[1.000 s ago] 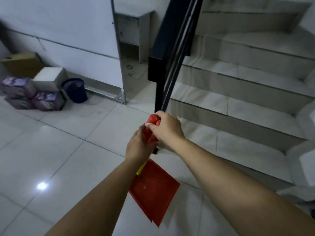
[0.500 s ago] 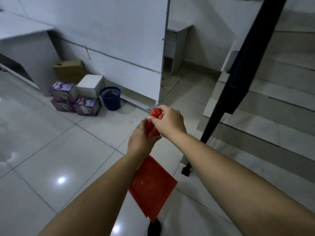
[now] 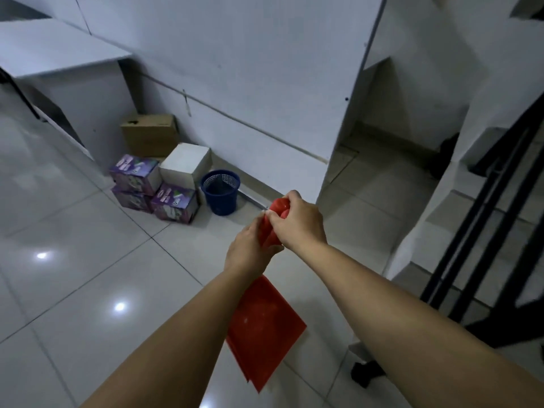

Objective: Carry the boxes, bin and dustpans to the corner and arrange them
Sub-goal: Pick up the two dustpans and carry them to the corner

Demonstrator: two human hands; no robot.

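Where fingers curl, dustpan handle.

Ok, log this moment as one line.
left hand: grips dustpan handle | right hand: grips same handle | red dustpans: hanging above floor | boxes, blue bin: at wall

Office stairwell, desk, tiled floor, stair rail

Your hands cover most of the red dustpan handles; whether one pan or two hangs there is unclear. The brown box is partly hidden behind the white box.
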